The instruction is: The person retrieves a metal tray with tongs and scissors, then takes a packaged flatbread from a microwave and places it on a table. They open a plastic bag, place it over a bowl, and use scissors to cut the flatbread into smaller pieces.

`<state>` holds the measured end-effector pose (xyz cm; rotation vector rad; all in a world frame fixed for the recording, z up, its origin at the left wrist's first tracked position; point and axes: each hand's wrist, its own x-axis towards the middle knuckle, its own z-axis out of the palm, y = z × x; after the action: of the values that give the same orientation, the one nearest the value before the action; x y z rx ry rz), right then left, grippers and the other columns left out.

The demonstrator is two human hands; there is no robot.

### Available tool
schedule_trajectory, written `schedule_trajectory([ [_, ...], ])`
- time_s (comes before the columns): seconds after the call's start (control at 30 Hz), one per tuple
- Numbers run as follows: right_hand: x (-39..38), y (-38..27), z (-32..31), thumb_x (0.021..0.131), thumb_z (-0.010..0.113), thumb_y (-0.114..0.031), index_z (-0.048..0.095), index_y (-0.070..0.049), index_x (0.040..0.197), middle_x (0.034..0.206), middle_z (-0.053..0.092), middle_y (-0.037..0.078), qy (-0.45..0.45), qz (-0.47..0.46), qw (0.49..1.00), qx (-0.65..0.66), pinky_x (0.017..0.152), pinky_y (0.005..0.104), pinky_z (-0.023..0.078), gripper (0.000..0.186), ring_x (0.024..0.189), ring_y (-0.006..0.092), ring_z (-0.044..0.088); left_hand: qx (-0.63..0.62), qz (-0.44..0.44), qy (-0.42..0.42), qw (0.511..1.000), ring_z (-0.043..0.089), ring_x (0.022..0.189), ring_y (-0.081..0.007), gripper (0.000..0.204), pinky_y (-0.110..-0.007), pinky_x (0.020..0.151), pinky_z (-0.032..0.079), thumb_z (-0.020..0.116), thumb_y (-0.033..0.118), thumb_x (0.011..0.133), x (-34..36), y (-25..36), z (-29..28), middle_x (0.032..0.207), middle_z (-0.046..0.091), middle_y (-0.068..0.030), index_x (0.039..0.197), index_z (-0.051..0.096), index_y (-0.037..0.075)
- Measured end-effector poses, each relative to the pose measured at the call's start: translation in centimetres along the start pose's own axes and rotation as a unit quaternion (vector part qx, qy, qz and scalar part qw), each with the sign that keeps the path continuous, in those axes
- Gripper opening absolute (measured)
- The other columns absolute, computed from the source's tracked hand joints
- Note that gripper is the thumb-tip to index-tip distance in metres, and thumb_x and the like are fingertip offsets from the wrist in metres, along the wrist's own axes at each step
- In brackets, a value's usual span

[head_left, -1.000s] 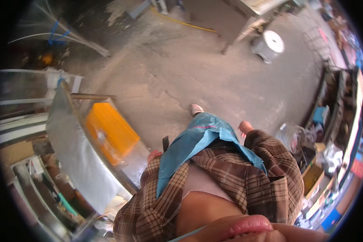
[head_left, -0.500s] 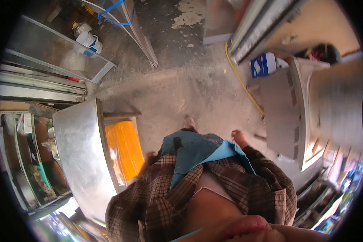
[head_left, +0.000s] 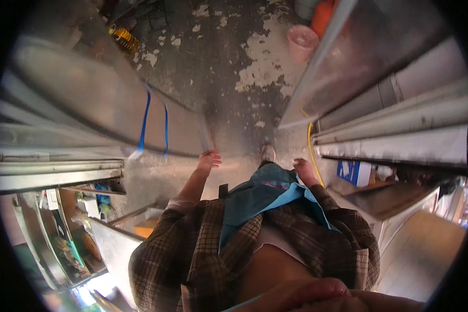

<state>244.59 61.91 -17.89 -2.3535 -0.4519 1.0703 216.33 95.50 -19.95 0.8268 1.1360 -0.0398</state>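
Note:
My left hand (head_left: 210, 159) is stretched out with fingers apart, beside the end of long, pale panels (head_left: 178, 125) bound with blue straps (head_left: 145, 118). Whether it touches their edge I cannot tell. My right hand (head_left: 301, 167) hangs low by my blue apron (head_left: 260, 190), its fingers slightly bent and open, with nothing visible in them. It is nearest a yellow hose (head_left: 312, 148) on the floor. One shoe (head_left: 268, 152) shows beyond the apron.
Upright panels (head_left: 379, 62) and stacked pale lengths (head_left: 390, 140) line my right. Ahead on the mottled floor (head_left: 229, 67) stand a pink bucket (head_left: 301, 42) and an orange object (head_left: 322, 15). A yellow item (head_left: 125, 40) lies far left, a blue-and-white box (head_left: 351, 173) low at right.
I have turned and walked into the passage between the panels. The orange sheet-like item has slipped down behind me. My left hand has risen forward and out toward the strapped panels.

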Motion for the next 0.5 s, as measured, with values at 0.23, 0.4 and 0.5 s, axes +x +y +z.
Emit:
schedule_trajectory([
  [0.23, 16.6, -15.9, -5.3, 0.081, 0.062, -0.009, 0.026, -0.007, 0.14, 0.085, 0.064, 0.011, -0.084, -0.117, 0.988, 0.058, 0.062, 0.032, 0.05, 0.069, 0.071, 0.0196, 0.061, -0.019, -0.01, 0.024, 0.999, 0.063, 0.06, -0.0226, 0.03, -0.033, 0.05, 0.05, 0.056, 0.026, 0.086, 8.8, 5.1, 3.0, 0.079, 0.062, -0.0118, 0.106, 0.058, 0.004],
  [0.4, 21.8, -14.2, -6.7, 0.083, 0.061, -0.02, 0.004, -0.013, 0.146, 0.091, 0.063, 0.01, -0.056, -0.01, 0.956, 0.288, 0.051, 0.0303, 0.049, 0.085, 0.068, 0.0196, 0.063, -0.124, -0.131, 0.04, 0.983, 0.062, 0.059, -0.0267, 0.032, -0.033, 0.047, 0.05, 0.051, 0.022, 0.085, 14.9, 8.3, -0.4, 0.081, 0.062, -0.0147, 0.111, 0.055, 0.004],
  [0.5, 25.1, -11.8, -7.1, 0.09, 0.051, -0.035, 0.029, -0.008, 0.137, 0.094, 0.063, 0.014, -0.031, 0.007, 0.982, 0.189, 0.062, 0.0416, 0.05, 0.059, 0.085, 0.0282, 0.06, -0.228, -0.179, -0.156, 0.944, 0.064, 0.063, -0.0271, 0.034, -0.033, 0.05, 0.051, 0.048, 0.023, 0.086, 19.3, 13.8, -0.9, 0.086, 0.063, -0.0164, 0.113, 0.053, 0.004],
])
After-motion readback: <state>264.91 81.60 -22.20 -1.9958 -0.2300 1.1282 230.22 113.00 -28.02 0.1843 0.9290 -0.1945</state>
